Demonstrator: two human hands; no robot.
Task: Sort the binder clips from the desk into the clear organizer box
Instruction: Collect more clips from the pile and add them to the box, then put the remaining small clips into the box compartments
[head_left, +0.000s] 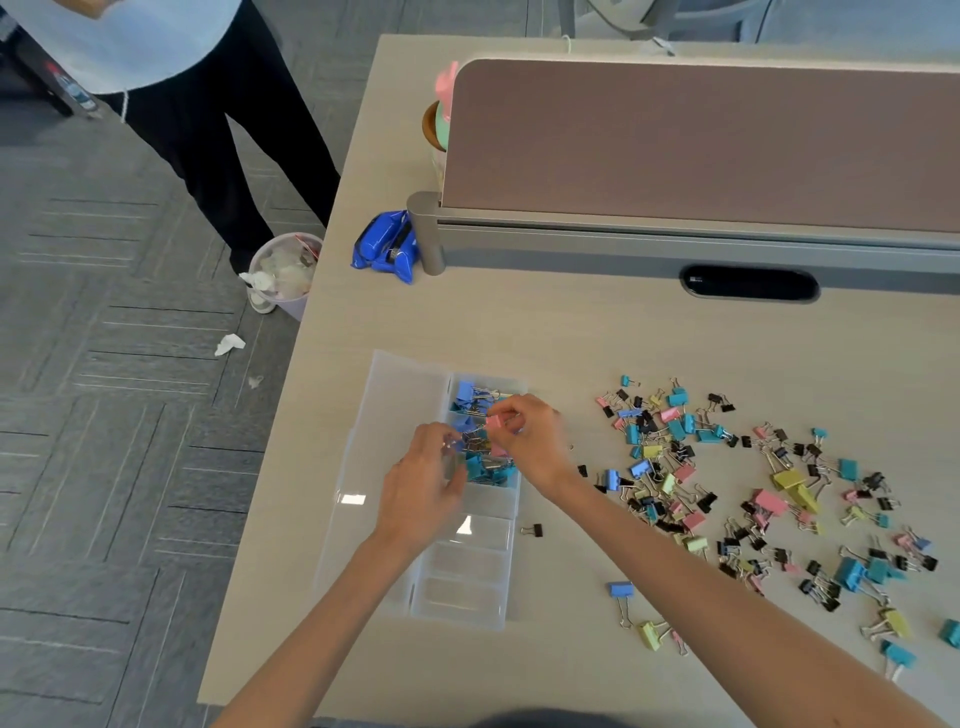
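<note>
Right hand (530, 441) pinching pink clip (494, 422), over organizer box (467, 592)

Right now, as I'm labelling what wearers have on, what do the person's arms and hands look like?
The left arm and right arm are bare to the picture's lower edge; no sleeves show. The left hand and right hand wear no gloves, and no watch, ring or bracelet is visible.

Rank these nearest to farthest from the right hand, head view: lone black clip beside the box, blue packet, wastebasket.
1. Lone black clip, just below the right hand, beside the organizer box.
2. Blue packet, by the divider post.
3. Wastebasket, on the floor, left.
</note>
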